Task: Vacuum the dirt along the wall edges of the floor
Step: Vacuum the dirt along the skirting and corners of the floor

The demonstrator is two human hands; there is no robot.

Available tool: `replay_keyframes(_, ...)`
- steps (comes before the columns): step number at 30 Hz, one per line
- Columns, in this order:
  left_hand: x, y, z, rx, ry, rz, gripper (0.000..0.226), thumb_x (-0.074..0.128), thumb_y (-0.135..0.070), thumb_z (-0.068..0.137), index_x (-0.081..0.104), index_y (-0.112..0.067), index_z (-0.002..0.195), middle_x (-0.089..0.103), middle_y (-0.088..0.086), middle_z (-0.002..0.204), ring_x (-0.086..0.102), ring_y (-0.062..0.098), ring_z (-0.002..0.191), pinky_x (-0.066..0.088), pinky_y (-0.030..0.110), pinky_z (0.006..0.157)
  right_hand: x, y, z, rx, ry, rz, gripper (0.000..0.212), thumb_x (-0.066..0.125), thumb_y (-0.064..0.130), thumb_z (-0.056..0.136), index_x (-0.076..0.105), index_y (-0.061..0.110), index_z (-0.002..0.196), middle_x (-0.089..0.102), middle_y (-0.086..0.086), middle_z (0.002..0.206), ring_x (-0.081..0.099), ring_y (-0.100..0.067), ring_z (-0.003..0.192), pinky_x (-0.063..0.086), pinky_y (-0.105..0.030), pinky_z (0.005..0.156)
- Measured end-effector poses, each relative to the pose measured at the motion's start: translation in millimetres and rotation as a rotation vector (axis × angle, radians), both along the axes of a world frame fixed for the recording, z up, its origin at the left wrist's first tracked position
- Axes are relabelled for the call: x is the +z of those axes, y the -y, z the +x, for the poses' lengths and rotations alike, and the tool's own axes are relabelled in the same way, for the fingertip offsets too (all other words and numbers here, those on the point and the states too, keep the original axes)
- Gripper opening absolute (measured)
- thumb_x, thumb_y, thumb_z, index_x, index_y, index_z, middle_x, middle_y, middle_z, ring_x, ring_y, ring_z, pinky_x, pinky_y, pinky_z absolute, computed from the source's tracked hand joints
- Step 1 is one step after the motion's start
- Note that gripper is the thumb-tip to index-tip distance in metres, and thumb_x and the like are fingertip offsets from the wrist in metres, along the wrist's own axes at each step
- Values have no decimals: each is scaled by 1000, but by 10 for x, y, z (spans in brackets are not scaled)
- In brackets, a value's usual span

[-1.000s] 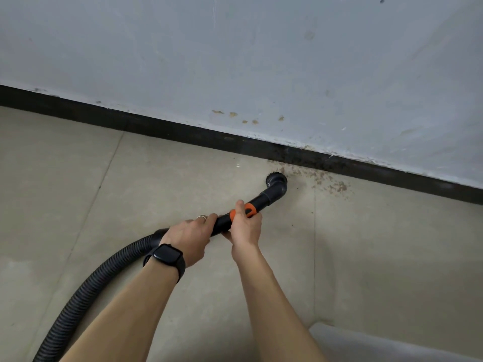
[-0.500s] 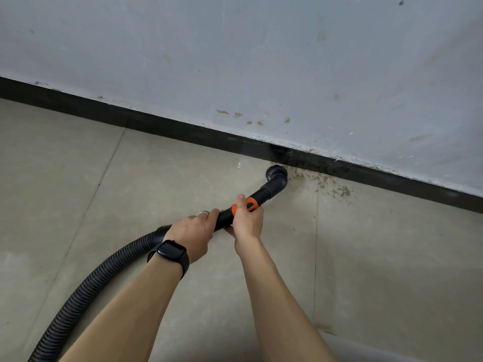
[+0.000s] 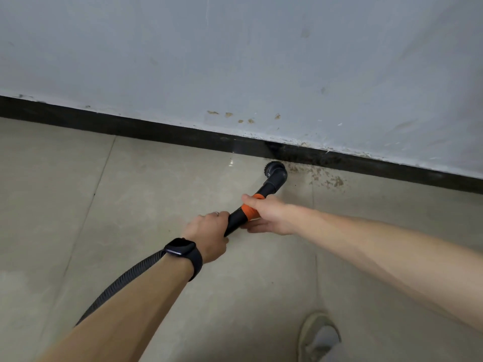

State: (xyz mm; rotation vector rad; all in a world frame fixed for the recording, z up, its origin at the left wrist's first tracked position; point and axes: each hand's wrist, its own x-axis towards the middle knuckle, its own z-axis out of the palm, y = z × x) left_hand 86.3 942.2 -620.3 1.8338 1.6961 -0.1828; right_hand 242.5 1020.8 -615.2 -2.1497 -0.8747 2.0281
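Both hands grip the black rigid vacuum tube [image 3: 236, 219]: the left hand [image 3: 209, 233], with a dark smartwatch [image 3: 183, 250] on its wrist, wraps the rear end where the ribbed black hose [image 3: 125, 280] joins, and the right hand [image 3: 269, 215] holds the orange band [image 3: 249, 212], thumb on top and fingers beneath. The tube's angled round brush nozzle [image 3: 275, 172] sits on the beige tiled floor [image 3: 156, 184] at the foot of the black skirting board [image 3: 156, 131]. Scattered brown dirt [image 3: 326, 178] lies just right of it along the wall edge.
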Motion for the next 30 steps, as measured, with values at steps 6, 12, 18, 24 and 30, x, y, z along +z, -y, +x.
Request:
replay_keyframes(6,-36,105,55,36,50,34,26,55,-30,91,48,-24,115,59,0,102,60,26,89,47,34,74,-174,216,70,-89,13,139,47,66,47,97,51,8,119,71,-16,112,76,-27,91,64,-41,83)
replay_keyframes(12,-84,55,206,122,44,117,36,54,-37,91,46,-26,125,62,-1,107,62,24,94,43,32,76,-318,247,-167,-456,-156,334,38,55,41,104,44,8,121,67,-7,97,73,-20,70,63,-39,78)
replay_keyframes(18,-174,183,346,251,57,145,41,55,-42,87,46,-27,124,66,-5,105,64,21,93,40,30,70,-399,300,-97,-409,-140,380,35,47,37,107,39,5,118,59,-2,82,69,-20,59,57,-32,67)
replay_keyframes(24,-316,146,366,373,93,47,21,53,-33,87,43,-19,98,58,0,82,57,26,72,48,36,65,-410,243,-116,-413,-231,346,35,49,35,107,35,7,121,56,-4,84,70,-22,62,60,-42,79)
replay_keyframes(30,-332,94,269,351,28,78,19,55,-36,87,44,-21,90,57,-3,68,59,25,62,50,35,56,-362,90,-57,-503,-301,235,43,61,30,103,38,6,129,61,-7,88,72,-25,65,65,-39,71)
